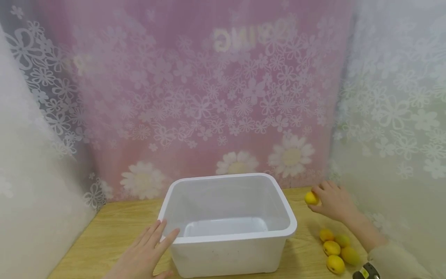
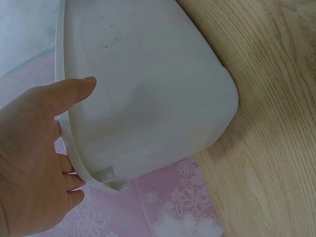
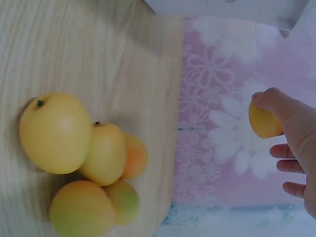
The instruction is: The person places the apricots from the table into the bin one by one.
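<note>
A white plastic bin (image 1: 228, 254) stands on the wooden table. My left hand (image 1: 144, 246) is at its front left corner, fingers spread and fairly straight at the rim. In the left wrist view the thumb of that hand (image 2: 34, 153) lies across the bin's outer wall (image 2: 148, 89), the other fingers beyond the rim. To the right of the bin, my right hand (image 1: 334, 201) pinches a small yellow mango (image 1: 311, 198) between thumb and fingers. The right wrist view has this mango (image 3: 264, 121) held up, with the lower fingers loosely bent.
Several yellow and greenish mangoes (image 1: 332, 248) lie clustered on the table (image 1: 115, 228), right of the bin and below my right forearm. A pink flowered curtain (image 1: 209, 97) hangs behind the table, with pale sheets at both sides. A dark wrist device (image 1: 366, 271) shows at lower right.
</note>
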Motion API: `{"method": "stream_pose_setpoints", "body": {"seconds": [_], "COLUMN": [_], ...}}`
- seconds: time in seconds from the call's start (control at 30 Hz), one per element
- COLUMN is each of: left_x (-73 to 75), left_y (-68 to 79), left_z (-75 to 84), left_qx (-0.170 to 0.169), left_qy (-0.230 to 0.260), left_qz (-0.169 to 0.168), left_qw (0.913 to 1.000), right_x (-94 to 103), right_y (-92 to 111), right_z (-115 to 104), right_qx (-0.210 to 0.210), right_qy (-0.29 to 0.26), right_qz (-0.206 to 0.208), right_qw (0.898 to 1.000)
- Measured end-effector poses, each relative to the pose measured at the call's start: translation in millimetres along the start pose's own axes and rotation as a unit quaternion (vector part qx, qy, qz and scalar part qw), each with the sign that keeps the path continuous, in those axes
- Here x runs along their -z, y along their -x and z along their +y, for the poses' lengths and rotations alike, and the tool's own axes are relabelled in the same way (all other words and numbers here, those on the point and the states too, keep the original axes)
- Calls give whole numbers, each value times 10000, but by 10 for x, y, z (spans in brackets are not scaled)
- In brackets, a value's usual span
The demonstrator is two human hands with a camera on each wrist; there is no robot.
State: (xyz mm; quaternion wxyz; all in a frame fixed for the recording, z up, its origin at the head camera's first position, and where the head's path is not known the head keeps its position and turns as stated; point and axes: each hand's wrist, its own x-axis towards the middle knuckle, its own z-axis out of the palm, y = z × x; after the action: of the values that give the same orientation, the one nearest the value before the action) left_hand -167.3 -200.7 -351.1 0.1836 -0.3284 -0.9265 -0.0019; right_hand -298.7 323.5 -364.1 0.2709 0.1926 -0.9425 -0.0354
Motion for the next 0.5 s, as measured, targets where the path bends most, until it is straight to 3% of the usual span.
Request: {"method": "stream_pose_setpoints", "body": {"seconds": [0.23, 0.5], "left_x": [20, -5], "left_y": [-4, 4], "left_z": [9, 8], "left_qx": [145, -51], "left_qy": [174, -91], "left_qz": [-179, 98], "left_qw": [9996, 9999], "right_x": [166, 318], "right_y": [-169, -350], "right_z": [-23, -62], "right_qx": [145, 372], "right_qy": [-107, -86], "right_qz": [56, 368], "right_qw": [9998, 9986]}}
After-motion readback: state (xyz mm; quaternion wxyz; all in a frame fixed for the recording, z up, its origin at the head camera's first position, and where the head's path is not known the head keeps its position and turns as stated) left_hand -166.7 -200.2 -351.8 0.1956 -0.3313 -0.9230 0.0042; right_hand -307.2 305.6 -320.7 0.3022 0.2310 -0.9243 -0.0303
